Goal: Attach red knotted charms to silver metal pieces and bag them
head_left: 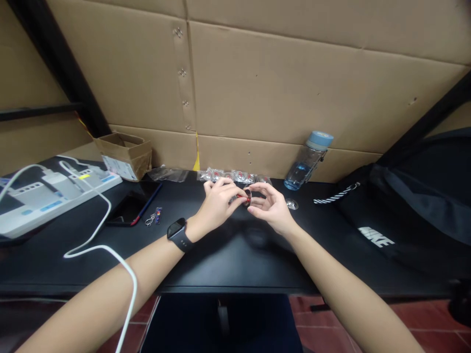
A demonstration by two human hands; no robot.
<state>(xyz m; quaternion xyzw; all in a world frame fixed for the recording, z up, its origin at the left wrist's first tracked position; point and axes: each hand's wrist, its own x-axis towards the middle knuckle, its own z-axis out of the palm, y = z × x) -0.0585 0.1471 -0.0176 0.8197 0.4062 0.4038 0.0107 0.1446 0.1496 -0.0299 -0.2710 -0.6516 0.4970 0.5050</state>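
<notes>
Above the black table, my two hands meet at a small round clear piece with red in it; its exact kind is too small to make out. My left hand, with a dark watch on the wrist, pinches its red part between thumb and fingers. From the other side, my right hand curls thumb and fingers around its clear rim. Just right of that hand, a clear shallow plastic dome lies on the table. Behind my hands runs a row of small clear packets with red pieces.
A blue-capped water bottle leans at the cardboard wall. To the right lies a black bag with a striped strap. On the left are a power strip, a cardboard box, a phone and a keyring. A white cable crosses my left forearm.
</notes>
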